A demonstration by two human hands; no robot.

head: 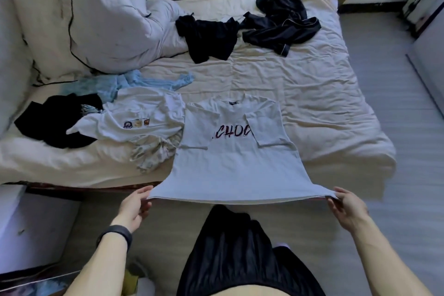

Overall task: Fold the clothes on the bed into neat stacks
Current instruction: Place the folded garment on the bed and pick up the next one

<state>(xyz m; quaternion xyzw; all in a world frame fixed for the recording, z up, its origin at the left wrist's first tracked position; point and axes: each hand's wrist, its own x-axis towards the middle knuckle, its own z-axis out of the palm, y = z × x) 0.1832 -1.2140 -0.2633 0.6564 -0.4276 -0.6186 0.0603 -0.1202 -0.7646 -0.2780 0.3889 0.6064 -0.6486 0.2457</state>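
The white cotton T-shirt with dark red letters [230,158] lies at the near edge of the big bed with a creamy crumpled sheet [300,84], sleeves tucked in. The left hand [135,205] and the right hand [346,206] each pinch a bottom corner. If one hand lifts faster, the fold could go crooked, or the sleeves could flop out.

the dark red lettering [231,133] on the white short-sleeved cotton t-shirt [230,168] shows only "choc"; both ends lie under the folded-in sleeves. at 7 and 5 o'clock the left hand [134,209] and right hand [346,209] pinch the hem, fingers hidden beneath it, forearms cut by the bottom edge. at 9 o'clock, tiny round badges [137,123] on a crumpled second white t-shirt [146,108] are unreadable; a pale patterned cloth [153,154] is mostly buried under it.
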